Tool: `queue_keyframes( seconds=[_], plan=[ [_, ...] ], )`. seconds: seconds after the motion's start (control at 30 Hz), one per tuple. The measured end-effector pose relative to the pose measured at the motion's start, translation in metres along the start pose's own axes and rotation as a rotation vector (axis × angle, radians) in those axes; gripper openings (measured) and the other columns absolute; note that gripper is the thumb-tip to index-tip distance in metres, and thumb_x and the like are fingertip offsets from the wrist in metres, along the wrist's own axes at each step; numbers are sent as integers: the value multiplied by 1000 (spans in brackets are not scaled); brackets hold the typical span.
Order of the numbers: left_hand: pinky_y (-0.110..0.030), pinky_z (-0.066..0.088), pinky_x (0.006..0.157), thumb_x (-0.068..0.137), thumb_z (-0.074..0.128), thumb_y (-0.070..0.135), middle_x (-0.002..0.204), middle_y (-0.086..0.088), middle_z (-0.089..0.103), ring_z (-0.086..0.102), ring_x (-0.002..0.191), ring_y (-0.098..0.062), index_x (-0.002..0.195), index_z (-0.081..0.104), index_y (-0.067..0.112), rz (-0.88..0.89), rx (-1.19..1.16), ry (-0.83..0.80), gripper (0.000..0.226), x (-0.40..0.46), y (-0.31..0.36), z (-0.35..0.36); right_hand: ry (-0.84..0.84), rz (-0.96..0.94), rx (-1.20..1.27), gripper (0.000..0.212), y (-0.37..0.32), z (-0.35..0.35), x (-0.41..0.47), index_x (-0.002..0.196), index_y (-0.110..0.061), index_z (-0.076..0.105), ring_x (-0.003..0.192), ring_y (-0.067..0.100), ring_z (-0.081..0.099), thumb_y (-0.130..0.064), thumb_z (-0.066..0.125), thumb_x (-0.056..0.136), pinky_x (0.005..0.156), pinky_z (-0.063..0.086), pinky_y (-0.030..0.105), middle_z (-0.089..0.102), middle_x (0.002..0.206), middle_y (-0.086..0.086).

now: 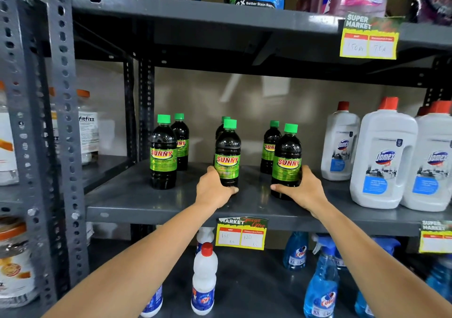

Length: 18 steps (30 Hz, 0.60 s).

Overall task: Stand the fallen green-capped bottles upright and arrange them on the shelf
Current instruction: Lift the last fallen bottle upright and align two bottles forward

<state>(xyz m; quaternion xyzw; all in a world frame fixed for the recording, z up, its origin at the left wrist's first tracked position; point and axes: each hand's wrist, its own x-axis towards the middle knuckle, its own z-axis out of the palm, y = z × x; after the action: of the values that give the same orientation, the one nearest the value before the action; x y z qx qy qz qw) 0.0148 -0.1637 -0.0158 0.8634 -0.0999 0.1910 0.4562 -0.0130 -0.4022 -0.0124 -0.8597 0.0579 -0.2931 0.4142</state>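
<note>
Six green-capped Sunny bottles stood upright on the grey shelf, three pairs running left to right. Left hand clasped the middle front bottle; right hand clasped the right front bottle. Recommended: slide both level with the front edge, labels outward.

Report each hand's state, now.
Left hand: closed on the middle front bottle.
Right hand: closed on the right front bottle.
</note>
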Motion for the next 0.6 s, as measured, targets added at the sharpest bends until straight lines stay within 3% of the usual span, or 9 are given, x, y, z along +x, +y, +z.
queue_keyframes(
  seconds=[0.1,0.27,0.43,0.6],
  plan=[
    [-28,40,68,74,86,29,109,-10,63,58,88,-23,102,42,13,33,48,11,55,-8,1,-1,5,-7,4,76,0,-3,-7,115,-20,48,93,14,53,-44,89,55,77,43,31,57,100,-8],
    [-30,42,72,75,84,33,113,-12,62,61,102,-31,111,46,9,57,75,22,58,-14,3,-1,9,-18,21,72,1,-7,-15,113,-23,50,92,13,56,-42,89,55,75,42,29,58,97,-11],
    [-29,41,70,75,84,35,108,-8,63,61,99,-29,105,45,13,68,68,24,53,-17,2,-3,9,-20,38,71,1,-9,-20,112,-25,51,89,9,55,-40,89,55,73,41,27,56,92,-19],
    [-29,41,70,75,83,34,105,-7,63,61,97,-28,106,47,13,73,47,40,52,-21,3,-3,6,-19,59,70,-1,-9,-22,112,-24,50,91,10,55,-39,89,56,74,41,27,57,95,-14]
  ],
)
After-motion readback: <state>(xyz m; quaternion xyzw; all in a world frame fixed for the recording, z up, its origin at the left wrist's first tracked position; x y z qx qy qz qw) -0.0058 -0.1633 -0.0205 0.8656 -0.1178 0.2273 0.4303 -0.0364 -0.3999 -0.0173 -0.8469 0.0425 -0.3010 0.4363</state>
